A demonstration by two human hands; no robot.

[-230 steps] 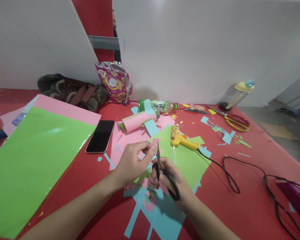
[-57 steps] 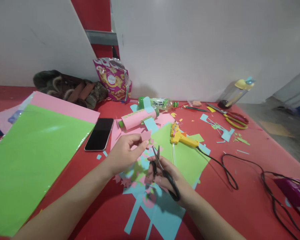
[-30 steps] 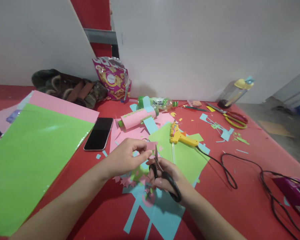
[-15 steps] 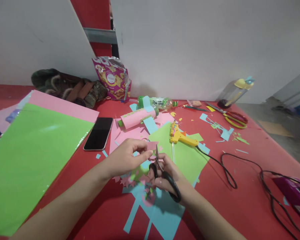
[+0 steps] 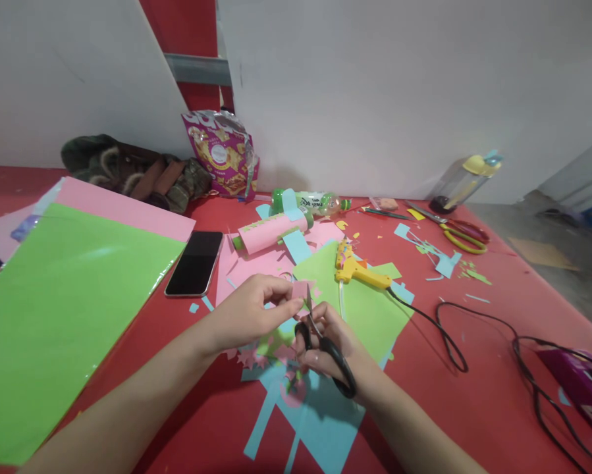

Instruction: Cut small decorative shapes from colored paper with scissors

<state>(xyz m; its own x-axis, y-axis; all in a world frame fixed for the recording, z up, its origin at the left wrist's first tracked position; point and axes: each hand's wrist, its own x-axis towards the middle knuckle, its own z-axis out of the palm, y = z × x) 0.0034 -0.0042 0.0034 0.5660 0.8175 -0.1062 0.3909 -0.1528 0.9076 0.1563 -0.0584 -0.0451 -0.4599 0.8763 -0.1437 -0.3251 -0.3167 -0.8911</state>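
Between thumb and fingers, my left hand (image 5: 256, 311) pinches a small piece of pink paper (image 5: 299, 289). My right hand (image 5: 332, 345) has its fingers through the black handles of a pair of scissors (image 5: 339, 365), whose blades point up and away from me. The blades meet the right edge of the pink piece; whether they are fully closed I cannot tell. Beneath both hands lie small pink cut-outs (image 5: 252, 359), a pink disc (image 5: 292, 392) with green bits, and a cut blue sheet (image 5: 328, 421).
A yellow glue gun (image 5: 362, 273) rests on a green sheet (image 5: 375, 322), its black cord (image 5: 451, 352) running right. A paper-wrapped roll (image 5: 273, 234), a green bottle (image 5: 310, 203) and a snack bag (image 5: 222, 155) lie beyond. A phone (image 5: 194, 264) and large paper sheets (image 5: 78, 296) are left.
Over the last seconds the scissors come up to the pink piece from below and close at its edge. In the last half second the piece's right end has become shorter.
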